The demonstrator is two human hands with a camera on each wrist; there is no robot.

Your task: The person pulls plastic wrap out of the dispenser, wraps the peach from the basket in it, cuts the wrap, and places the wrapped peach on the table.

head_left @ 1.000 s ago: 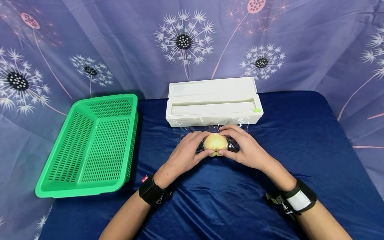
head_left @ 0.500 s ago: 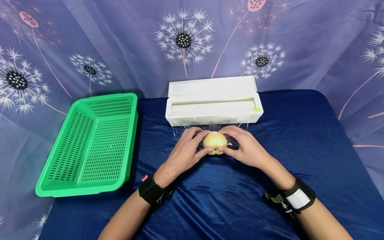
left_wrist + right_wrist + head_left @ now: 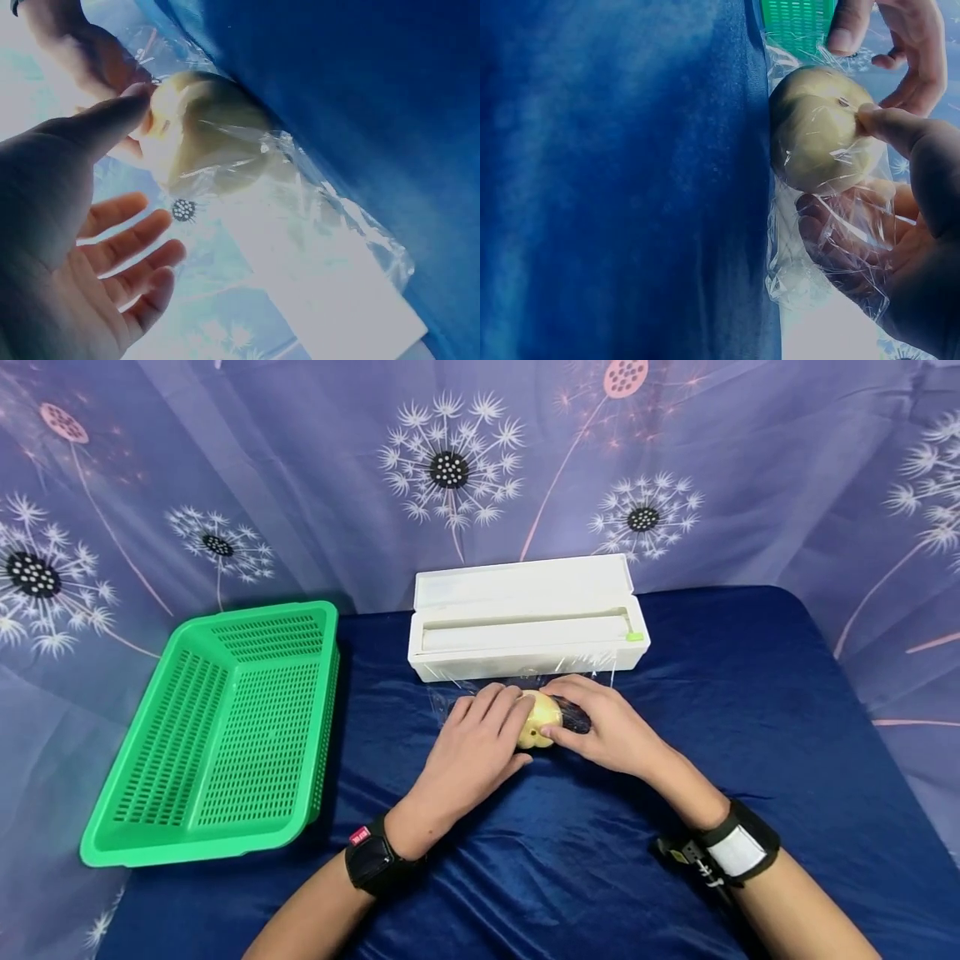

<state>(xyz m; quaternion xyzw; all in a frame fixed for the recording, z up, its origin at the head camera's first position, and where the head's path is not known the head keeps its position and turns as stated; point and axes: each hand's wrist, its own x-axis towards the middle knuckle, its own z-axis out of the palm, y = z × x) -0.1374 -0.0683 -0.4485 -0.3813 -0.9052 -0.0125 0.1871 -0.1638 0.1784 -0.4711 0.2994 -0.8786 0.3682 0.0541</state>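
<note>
A pale yellow apple [image 3: 542, 720] with a dark dimple faces the person on the blue cloth, clear cling film [image 3: 786, 274] around and beneath it. My right hand [image 3: 617, 728] grips its right side, thumb near the dimple and fingers behind, with film over those fingers in the right wrist view. At the left side, my left hand [image 3: 471, 745] is spread with loosely bent fingers; in the head view they overlap the apple's edge. The left wrist view shows that palm [image 3: 56, 300] holding nothing, its thumb tip beside the apple [image 3: 214, 131].
Just behind the apple stands a long white cling film box [image 3: 525, 667], lid up, with a green slider [image 3: 634, 637] at its right end. Film stretches from its front. A green slotted basket [image 3: 327, 693] sits at the left. A dandelion-patterned curtain [image 3: 300, 468] hangs behind.
My left thumb and fingers have let go of the apple, and that hand has turned flatter, palm down. My right hand keeps its grip. The view has shifted slightly.
</note>
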